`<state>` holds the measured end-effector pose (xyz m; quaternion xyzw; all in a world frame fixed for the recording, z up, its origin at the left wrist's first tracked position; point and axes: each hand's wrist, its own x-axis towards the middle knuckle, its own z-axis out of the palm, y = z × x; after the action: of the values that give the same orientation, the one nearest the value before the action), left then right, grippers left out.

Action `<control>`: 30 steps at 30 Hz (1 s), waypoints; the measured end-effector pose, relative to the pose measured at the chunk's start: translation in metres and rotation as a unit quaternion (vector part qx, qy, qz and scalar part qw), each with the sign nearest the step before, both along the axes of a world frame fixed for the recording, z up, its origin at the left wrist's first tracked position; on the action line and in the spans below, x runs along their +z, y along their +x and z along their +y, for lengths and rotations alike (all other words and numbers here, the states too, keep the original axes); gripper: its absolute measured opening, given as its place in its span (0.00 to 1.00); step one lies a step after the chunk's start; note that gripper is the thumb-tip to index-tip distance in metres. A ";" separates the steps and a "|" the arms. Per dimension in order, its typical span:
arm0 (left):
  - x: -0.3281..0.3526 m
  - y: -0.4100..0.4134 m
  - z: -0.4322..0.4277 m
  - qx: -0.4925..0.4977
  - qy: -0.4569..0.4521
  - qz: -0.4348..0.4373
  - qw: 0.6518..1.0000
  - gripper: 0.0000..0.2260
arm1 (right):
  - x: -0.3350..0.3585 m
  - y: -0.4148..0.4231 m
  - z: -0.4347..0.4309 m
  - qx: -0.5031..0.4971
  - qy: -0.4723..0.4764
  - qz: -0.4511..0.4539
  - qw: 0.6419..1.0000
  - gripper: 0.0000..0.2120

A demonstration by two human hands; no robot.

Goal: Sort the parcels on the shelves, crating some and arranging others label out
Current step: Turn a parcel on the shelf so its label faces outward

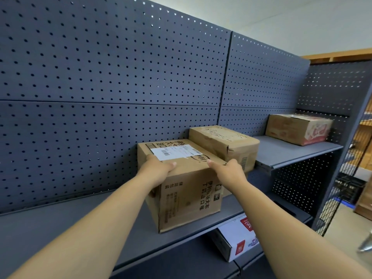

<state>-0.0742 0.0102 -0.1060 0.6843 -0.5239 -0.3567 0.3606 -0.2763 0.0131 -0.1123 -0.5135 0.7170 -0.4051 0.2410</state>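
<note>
A brown cardboard parcel (187,190) with printed characters stands on the grey shelf (80,222), its white shipping label (175,152) facing up on its top. My left hand (158,168) grips the parcel's upper left edge, thumb on top near the label. My right hand (229,170) holds the upper right corner, thumb lying along the top edge. A second plain brown parcel (225,143) sits just behind and to the right, touching it.
A printed carton (298,128) rests on a higher shelf (291,152) at the right. A white and red box (237,240) lies on the shelf below. Dark pegboard (100,77) backs the shelves. A wire-mesh panel (354,154) stands at far right.
</note>
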 end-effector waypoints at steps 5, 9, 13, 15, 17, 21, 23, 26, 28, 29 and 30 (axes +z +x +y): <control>-0.003 0.013 0.013 0.057 -0.021 0.058 0.996 0.32 | 0.000 0.005 0.007 0.008 -0.002 0.030 0.999 0.37; -0.005 0.030 0.034 0.105 -0.057 0.077 0.990 0.21 | 0.002 0.019 0.017 0.028 -0.021 0.062 0.997 0.32; -0.010 0.057 0.062 0.160 -0.090 0.084 0.979 0.15 | 0.004 0.045 0.032 0.063 -0.047 0.105 0.991 0.24; -0.012 0.072 0.079 0.192 -0.105 0.083 0.972 0.10 | 0.005 0.063 0.041 0.085 -0.056 0.114 0.988 0.20; -0.012 0.087 0.094 0.220 -0.116 0.086 0.965 0.06 | 0.006 0.080 0.049 0.106 -0.064 0.115 0.986 0.18; -0.012 0.119 0.124 0.262 -0.123 0.086 0.953 0.10 | 0.005 0.116 0.062 0.147 -0.081 0.112 0.979 0.17; -0.011 0.136 0.137 0.278 -0.129 0.078 0.949 0.09 | 0.006 0.135 0.070 0.167 -0.082 0.108 0.976 0.16; -0.007 0.161 0.150 0.292 -0.139 0.071 0.944 0.11 | 0.007 0.161 0.077 0.194 -0.084 0.101 0.972 0.15; -0.004 0.177 0.157 0.300 -0.141 0.071 0.941 0.11 | 0.009 0.178 0.080 0.207 -0.085 0.090 0.970 0.15; -0.003 0.184 0.160 0.304 -0.142 0.071 0.940 0.10 | 0.009 0.187 0.081 0.213 -0.086 0.086 0.970 0.15; -0.002 0.193 0.161 0.307 -0.141 0.071 0.939 0.09 | 0.010 0.196 0.081 0.217 -0.087 0.083 0.969 0.16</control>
<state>0.1184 0.1716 -0.1075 0.7269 -0.3064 -0.1991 0.5814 -0.0808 0.0942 -0.1025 -0.7075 0.5684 -0.3595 0.2171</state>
